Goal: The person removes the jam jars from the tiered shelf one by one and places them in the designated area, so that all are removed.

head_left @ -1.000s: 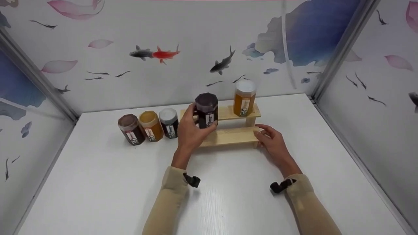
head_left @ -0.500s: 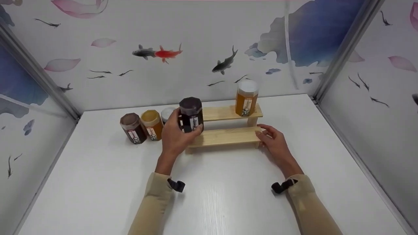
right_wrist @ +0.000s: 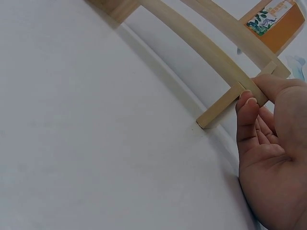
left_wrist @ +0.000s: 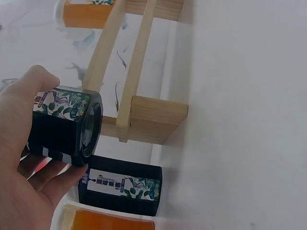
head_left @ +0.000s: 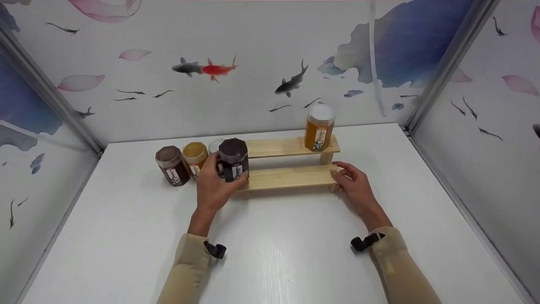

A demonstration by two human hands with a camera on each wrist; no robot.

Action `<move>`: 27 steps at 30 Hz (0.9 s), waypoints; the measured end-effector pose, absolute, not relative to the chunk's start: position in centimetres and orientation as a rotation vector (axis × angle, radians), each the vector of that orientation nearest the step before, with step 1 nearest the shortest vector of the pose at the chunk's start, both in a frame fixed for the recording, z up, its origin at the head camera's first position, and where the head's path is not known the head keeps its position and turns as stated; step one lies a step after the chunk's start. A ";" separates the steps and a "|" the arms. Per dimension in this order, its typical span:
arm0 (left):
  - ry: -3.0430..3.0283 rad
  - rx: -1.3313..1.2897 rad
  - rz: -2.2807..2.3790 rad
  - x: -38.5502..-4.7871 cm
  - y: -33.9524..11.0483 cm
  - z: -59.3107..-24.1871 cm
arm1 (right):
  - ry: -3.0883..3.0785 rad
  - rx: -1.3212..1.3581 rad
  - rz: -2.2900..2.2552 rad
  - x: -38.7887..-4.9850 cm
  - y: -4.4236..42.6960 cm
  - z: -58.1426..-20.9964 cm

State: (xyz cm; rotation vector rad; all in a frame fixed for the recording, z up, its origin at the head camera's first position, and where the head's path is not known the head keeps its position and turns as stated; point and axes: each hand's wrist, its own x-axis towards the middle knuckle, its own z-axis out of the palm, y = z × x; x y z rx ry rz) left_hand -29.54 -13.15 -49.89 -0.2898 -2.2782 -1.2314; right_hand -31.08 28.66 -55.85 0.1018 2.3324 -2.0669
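Note:
My left hand grips a dark jar upright at the left end of a two-tier wooden rack. In the left wrist view the dark jar is held off the rack, its base showing, thumb and fingers round its sides. My right hand pinches the right end of the rack's lower board; the right wrist view shows my right hand with thumb and fingertips on that board. An amber jar with a white lid stands on the upper board's right end.
Left of the rack, a brown-lidded dark jar and a yellow-lidded amber jar stand on the white table. A white-lidded jar is partly hidden behind the held one. A patterned wall rises behind the table.
My left hand and the dark jar have moved left and lower, from in front of the upper board to the rack's left end. My right hand keeps its hold on the rack.

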 end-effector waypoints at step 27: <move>-2.424 -0.278 -1.350 -28.4 -17.5 -53.0 | 2.339 0.056 -2.091 -31.0 28.7 -55.8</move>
